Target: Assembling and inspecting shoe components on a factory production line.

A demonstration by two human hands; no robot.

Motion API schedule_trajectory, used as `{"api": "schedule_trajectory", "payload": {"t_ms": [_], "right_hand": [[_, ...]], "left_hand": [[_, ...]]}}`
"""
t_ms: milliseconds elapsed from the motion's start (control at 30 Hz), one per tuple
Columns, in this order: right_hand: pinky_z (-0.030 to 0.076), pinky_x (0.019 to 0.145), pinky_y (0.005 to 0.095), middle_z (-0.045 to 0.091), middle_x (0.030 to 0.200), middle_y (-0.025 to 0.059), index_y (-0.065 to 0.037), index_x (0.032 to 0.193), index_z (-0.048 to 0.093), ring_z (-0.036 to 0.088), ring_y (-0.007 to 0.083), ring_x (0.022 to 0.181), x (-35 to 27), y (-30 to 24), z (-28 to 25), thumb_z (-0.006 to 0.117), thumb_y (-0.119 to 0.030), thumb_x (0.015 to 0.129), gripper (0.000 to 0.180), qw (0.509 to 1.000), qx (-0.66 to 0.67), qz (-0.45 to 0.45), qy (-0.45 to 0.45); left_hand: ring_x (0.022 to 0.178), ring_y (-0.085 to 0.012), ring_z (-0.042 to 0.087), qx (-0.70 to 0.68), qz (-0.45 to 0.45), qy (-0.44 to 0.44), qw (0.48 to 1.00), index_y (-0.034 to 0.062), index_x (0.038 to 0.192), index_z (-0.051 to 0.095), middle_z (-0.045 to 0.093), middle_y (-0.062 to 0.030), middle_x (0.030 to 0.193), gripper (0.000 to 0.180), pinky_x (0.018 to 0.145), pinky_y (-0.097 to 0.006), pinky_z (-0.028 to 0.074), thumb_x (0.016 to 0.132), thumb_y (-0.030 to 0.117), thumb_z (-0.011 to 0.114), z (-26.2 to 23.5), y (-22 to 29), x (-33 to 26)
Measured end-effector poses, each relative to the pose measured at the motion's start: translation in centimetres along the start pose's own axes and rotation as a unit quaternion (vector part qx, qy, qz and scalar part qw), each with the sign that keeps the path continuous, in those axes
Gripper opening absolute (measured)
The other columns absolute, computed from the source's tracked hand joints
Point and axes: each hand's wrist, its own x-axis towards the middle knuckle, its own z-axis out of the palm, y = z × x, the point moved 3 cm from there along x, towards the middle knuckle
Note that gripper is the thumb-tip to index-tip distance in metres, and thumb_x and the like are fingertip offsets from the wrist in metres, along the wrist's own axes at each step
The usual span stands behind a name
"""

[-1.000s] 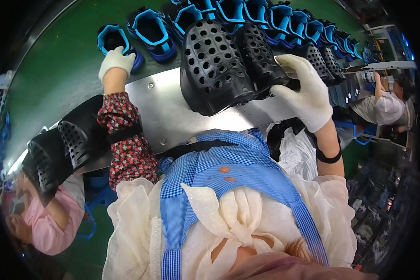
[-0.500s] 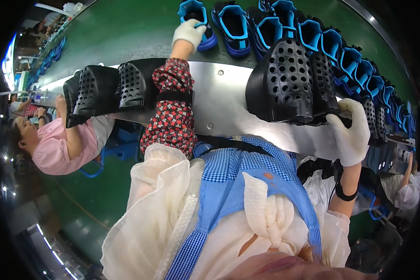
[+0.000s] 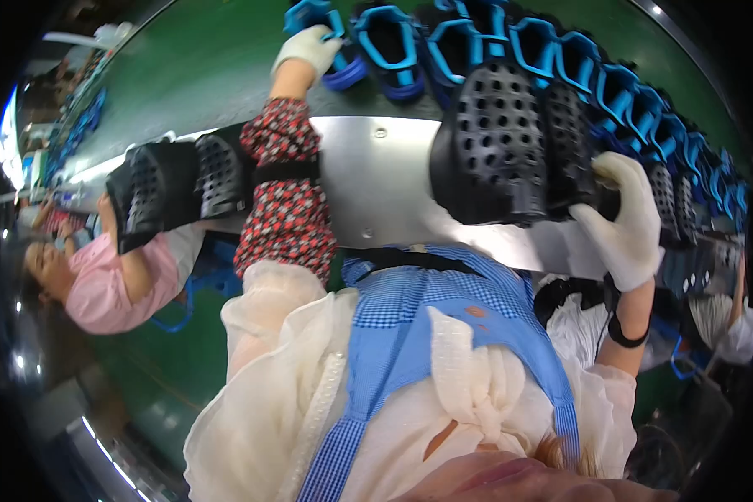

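Note:
In a white glove, my left hand (image 3: 309,52) reaches to the far side and closes on the edge of a black and blue sneaker (image 3: 336,74) at the left end of a row. The gloved right hand (image 3: 632,226) has its fingers curled round the near right end of a narrow black perforated block (image 3: 567,138). Part of its grip is hidden behind the block. Against that block's left side stands a larger black perforated block (image 3: 495,142), its holed face toward me. Both are by a metal strip (image 3: 376,176).
More black perforated blocks (image 3: 146,197) stand left of my left sleeve. Several black and blue sneakers (image 3: 385,50) curve along the green surface (image 3: 201,75) to the far right. A person in pink (image 3: 125,284) sits at the left; another person's arm (image 3: 738,293) shows at the right.
The view has shifted, so the sneakers, blocks and metal strip appear farther left. My left hand keeps its hold on the sneaker, and my right hand stays at the narrow block.

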Motion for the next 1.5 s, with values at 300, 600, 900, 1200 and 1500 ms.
{"api": "schedule_trajectory", "payload": {"t_ms": [300, 600, 900, 1200, 1500], "right_hand": [[0.052, 0.074, 0.0293, 0.063, 0.094, 0.0103, -0.001, 0.097, 0.061, 0.063, 0.0207, 0.079, -0.8, 0.2, -0.5, 0.076, -0.008, 0.071, 0.031, 0.995, 0.008, 0.063, 0.076], [0.047, 0.091, 0.0371, 0.058, 0.116, 0.0135, -0.002, 0.115, 0.059, 0.056, 0.0304, 0.107, 0.9, -1.5, 0.3, 0.077, -0.024, 0.066, 0.056, 0.994, -0.093, -0.052, -0.026], [0.049, 0.082, 0.0335, 0.058, 0.101, 0.0121, -0.002, 0.103, 0.058, 0.058, 0.0294, 0.088, 0.7, -1.2, -0.1, 0.080, -0.021, 0.063, 0.049, 0.997, -0.046, -0.001, -0.054], [0.049, 0.076, 0.0293, 0.049, 0.091, 0.0077, -0.003, 0.119, 0.055, 0.053, 0.0194, 0.083, 2.5, -0.9, 0.4, 0.076, -0.012, 0.061, 0.063, 0.991, -0.016, 0.049, -0.126], [0.046, 0.089, 0.0278, 0.056, 0.104, 0.0049, -0.002, 0.119, 0.054, 0.056, 0.0141, 0.096, 3.8, -0.7, -3.1, 0.073, -0.006, 0.060, 0.062, 0.993, 0.053, 0.059, -0.090]], "left_hand": [[0.118, -0.0321, 0.054, 0.072, 0.045, 0.114, 0.990, 0.0102, 0.124, 0.061, 0.056, -0.0184, 0.127, 0.052, 0.101, -0.038, 0.042, 0.083, 0.042, 0.061, 0.9, 1.7, -3.7], [0.108, -0.0308, 0.058, -0.036, 0.223, 0.106, 0.968, 0.0091, 0.118, 0.064, 0.059, -0.0161, 0.121, 0.043, 0.096, -0.036, 0.045, 0.085, 0.036, 0.063, 0.3, 6.9, -6.4], [0.090, -0.0283, 0.063, -0.067, 0.246, 0.050, 0.966, 0.0086, 0.114, 0.065, 0.062, -0.0155, 0.104, 0.039, 0.085, -0.037, 0.049, 0.085, 0.035, 0.062, 0.5, 7.4, -7.7], [0.096, -0.0288, 0.062, -0.083, 0.256, 0.051, 0.962, 0.0069, 0.113, 0.065, 0.065, -0.0130, 0.104, 0.035, 0.086, -0.033, 0.048, 0.086, 0.029, 0.063, 1.2, 7.8, -8.4], [0.099, -0.0200, 0.063, -0.182, 0.278, 0.113, 0.936, 0.0024, 0.117, 0.063, 0.067, -0.0099, 0.109, 0.038, 0.085, -0.029, 0.048, 0.088, 0.027, 0.064, -0.7, 7.5, -8.4]]}}
